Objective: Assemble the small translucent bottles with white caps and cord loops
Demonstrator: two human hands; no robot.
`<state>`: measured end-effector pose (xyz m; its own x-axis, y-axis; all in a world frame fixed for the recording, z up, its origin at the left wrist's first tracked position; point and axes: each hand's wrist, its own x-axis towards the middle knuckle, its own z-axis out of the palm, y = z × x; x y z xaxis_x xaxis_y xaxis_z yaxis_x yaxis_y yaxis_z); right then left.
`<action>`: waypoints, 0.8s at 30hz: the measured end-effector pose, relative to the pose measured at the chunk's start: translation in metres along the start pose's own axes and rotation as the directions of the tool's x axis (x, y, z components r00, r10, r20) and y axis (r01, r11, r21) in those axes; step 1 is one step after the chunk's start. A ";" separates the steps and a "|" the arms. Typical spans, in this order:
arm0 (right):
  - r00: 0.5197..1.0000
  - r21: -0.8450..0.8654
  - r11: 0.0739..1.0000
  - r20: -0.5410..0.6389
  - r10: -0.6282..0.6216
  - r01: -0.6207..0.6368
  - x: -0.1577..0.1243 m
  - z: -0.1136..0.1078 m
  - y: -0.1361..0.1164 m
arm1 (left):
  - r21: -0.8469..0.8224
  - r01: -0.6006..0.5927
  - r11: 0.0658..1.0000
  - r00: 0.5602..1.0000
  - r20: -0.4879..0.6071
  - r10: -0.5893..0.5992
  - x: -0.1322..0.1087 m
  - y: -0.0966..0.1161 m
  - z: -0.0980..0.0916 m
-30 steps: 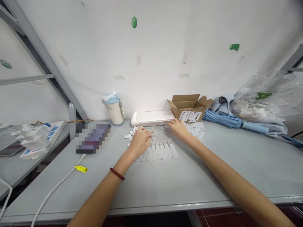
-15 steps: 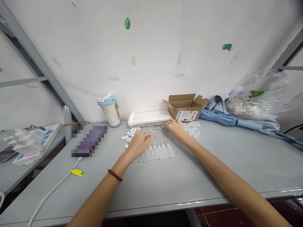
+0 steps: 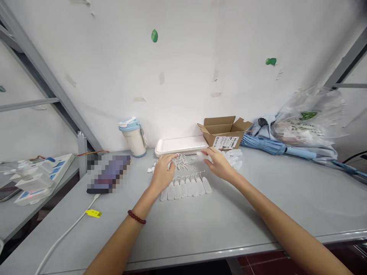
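Dial centred on the row, 12 toward the wall.

Row of translucent tube-like pieces (image 3: 189, 188): flat on the grey surface (image 3: 229, 225), about eight, side by side, frosted white, narrower at the top. Thin white cord ends stick out of their 12 o'clock ends, several curling over. Pieces close together, the rightmost leaning a little.

At 12, just beyond the row: loose heap of white cords (image 3: 182, 163), tangled. At 2: loose translucent pieces (image 3: 235, 157), jumbled, same frosted look. At 10: small white bits (image 3: 150, 169), mostly behind the left hand (image 3: 163, 172). White tray (image 3: 183, 145) past the cords at 12; open carton (image 3: 212, 140) toward 1.

Left hand at 10: curved, thumb and forefinger spread apart, fingertips at the cord heap's near-left edge. Dark red bead bracelet (image 3: 137, 217) on its wrist. Right hand (image 3: 215, 162) at 2: thumb away from forefinger; a pale piece (image 3: 200, 154) shows at the fingertips. Cannot tell whether it is gripped.

Against half a second ago: left hand has shifted toward 12, off the row, its thumb now showing; row's left end uncovered, white bits more covered. Right thumb now plainly visible, pale piece newly seen.
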<state>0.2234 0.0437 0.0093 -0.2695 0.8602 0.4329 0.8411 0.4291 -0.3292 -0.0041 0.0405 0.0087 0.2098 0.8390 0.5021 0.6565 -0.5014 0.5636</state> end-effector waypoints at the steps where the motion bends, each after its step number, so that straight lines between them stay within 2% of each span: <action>1: 1.000 0.137 0.990 -0.015 0.015 -0.013 -0.005 -0.001 -0.006 | 0.010 -0.037 0.999 0.999 -0.003 0.037 -0.002 0.002 0.001; 4: 0.999 0.441 0.897 0.013 0.045 -0.046 -0.015 0.000 -0.024 | 0.066 -0.185 0.980 0.983 0.006 0.185 -0.007 0.010 0.006; 7: 0.999 0.530 0.847 0.038 0.010 -0.028 -0.019 0.002 -0.037 | 0.110 -0.279 0.954 0.960 0.004 0.280 -0.011 0.016 0.011; 13: 0.999 0.404 0.913 -0.019 -0.049 0.052 -0.020 0.006 -0.034 | 0.107 -0.369 0.923 0.929 0.010 0.370 -0.013 0.018 0.012; 19: 0.990 0.276 0.952 -0.087 -0.111 0.131 -0.021 0.013 -0.027 | 0.108 -0.407 0.907 0.913 0.015 0.407 -0.015 0.021 0.011; 24: 0.991 0.255 0.959 -0.080 -0.109 0.126 -0.021 0.013 -0.027 | 0.095 -0.439 0.894 0.898 0.032 0.438 -0.016 0.025 0.011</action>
<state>0.2003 0.0175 -0.0022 -0.3210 0.7837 0.5318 0.6527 0.5899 -0.4754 0.0164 0.0166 0.0072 0.4989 0.5408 0.6772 0.5630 -0.7963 0.2212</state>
